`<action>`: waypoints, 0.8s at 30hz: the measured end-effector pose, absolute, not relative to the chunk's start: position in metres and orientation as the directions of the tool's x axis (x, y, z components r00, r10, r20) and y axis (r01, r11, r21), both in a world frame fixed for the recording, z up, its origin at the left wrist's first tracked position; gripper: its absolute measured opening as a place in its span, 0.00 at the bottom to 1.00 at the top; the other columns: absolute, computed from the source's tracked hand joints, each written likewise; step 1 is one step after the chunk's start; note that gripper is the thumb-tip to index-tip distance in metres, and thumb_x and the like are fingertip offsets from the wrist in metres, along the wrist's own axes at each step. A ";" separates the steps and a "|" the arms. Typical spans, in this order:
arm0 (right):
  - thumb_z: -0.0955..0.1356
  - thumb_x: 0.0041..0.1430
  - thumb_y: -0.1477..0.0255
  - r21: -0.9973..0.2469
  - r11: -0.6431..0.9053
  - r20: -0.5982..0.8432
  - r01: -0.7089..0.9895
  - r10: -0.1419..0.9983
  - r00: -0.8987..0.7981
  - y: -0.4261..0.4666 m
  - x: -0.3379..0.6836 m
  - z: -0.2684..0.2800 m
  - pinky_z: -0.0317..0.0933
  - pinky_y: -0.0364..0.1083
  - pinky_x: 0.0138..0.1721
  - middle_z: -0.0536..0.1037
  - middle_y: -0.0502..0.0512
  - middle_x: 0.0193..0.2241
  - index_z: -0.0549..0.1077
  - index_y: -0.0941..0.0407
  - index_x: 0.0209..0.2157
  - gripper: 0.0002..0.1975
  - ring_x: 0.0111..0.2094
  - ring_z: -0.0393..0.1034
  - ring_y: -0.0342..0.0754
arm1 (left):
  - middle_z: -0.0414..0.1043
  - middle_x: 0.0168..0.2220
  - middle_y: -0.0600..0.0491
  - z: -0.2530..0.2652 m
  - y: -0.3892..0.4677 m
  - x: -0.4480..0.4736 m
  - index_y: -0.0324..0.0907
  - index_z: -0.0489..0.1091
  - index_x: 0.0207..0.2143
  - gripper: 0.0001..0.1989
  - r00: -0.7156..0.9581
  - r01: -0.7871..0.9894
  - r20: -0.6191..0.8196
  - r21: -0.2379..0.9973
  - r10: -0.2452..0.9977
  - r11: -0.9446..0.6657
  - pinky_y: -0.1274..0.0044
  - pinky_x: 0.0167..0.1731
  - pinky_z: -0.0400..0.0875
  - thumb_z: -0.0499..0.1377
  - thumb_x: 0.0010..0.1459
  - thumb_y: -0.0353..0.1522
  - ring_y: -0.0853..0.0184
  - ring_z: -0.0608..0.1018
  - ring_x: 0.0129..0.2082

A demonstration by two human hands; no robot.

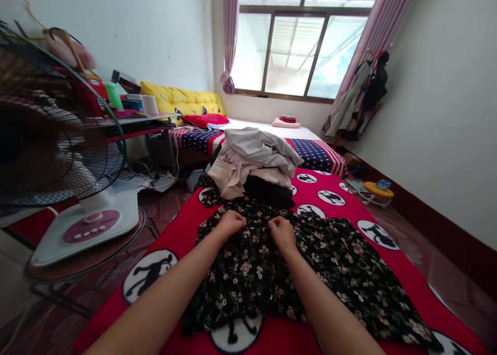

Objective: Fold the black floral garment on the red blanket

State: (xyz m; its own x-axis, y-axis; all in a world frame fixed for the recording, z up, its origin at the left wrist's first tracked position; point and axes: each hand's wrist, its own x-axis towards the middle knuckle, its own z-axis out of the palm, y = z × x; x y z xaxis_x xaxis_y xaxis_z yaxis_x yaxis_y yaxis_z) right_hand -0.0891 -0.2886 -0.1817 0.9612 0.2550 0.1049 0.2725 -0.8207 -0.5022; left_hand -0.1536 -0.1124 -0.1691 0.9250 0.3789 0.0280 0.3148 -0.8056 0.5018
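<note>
Fabric looks thin in that black garment patterned with small pink and white flowers (256, 272), so I'd expect it to be light, limp, quick to wrinkle and not fragile. Two spots along its far edge seem the best hold. From where I stand, it lies spread on the red blanket with round white patches (185, 236), stretching toward the near right corner. The left hand (232, 223) and right hand (282, 232) are at its far part, a little apart; each seems to pinch a bit of cloth between thumb and fingertips. Most of the garment lies nearer than those fingertips, under the forearms. Just beyond them, toward the far edge, sits a heap of pale grey, beige and black clothes (258, 143).
</note>
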 end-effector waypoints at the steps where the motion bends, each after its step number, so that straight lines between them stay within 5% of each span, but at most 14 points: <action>1: 0.63 0.58 0.67 -0.489 -0.830 0.103 0.267 0.249 0.963 -0.289 -0.089 -0.182 0.57 0.43 0.31 0.76 0.51 0.30 0.74 0.52 0.34 0.08 0.34 0.72 0.48 | 0.76 0.23 0.53 -0.170 -0.109 -0.154 0.42 0.78 0.27 0.06 0.917 0.336 0.017 0.505 0.398 -0.795 0.80 0.28 0.69 0.60 0.51 0.30 0.67 0.78 0.26; 6: 0.65 0.55 0.71 -0.445 -0.841 0.186 0.307 0.248 0.951 -0.289 -0.097 -0.186 0.56 0.43 0.32 0.72 0.54 0.44 0.71 0.52 0.42 0.12 0.36 0.71 0.47 | 0.76 0.37 0.50 -0.168 -0.097 -0.153 0.43 0.76 0.33 0.08 0.853 0.377 0.164 0.461 0.495 -0.803 0.76 0.39 0.69 0.57 0.52 0.28 0.61 0.77 0.40; 15: 0.62 0.59 0.71 -0.509 -0.735 0.376 0.447 0.277 0.884 -0.298 -0.099 -0.213 0.55 0.42 0.31 0.71 0.51 0.39 0.72 0.53 0.35 0.07 0.32 0.68 0.44 | 0.63 0.55 0.41 -0.161 -0.020 -0.132 0.41 0.65 0.54 0.25 0.728 0.482 0.337 0.369 0.597 -0.795 0.67 0.52 0.63 0.55 0.52 0.23 0.54 0.65 0.55; 19: 0.62 0.58 0.71 -0.518 -0.731 0.373 0.445 0.275 0.886 -0.297 -0.098 -0.213 0.54 0.42 0.30 0.72 0.50 0.39 0.72 0.53 0.34 0.07 0.31 0.68 0.43 | 0.66 0.54 0.46 -0.165 0.005 -0.131 0.44 0.75 0.40 0.14 0.788 0.446 0.294 0.330 0.540 -0.832 0.68 0.50 0.64 0.60 0.49 0.29 0.52 0.65 0.55; 24: 0.62 0.59 0.70 -0.536 -0.713 0.381 0.453 0.275 0.883 -0.298 -0.098 -0.215 0.54 0.42 0.31 0.72 0.50 0.39 0.72 0.53 0.35 0.08 0.33 0.68 0.44 | 0.72 0.48 0.49 -0.155 0.019 -0.148 0.43 0.74 0.29 0.05 0.826 0.366 0.323 0.315 0.462 -0.875 0.72 0.46 0.65 0.60 0.48 0.32 0.56 0.69 0.51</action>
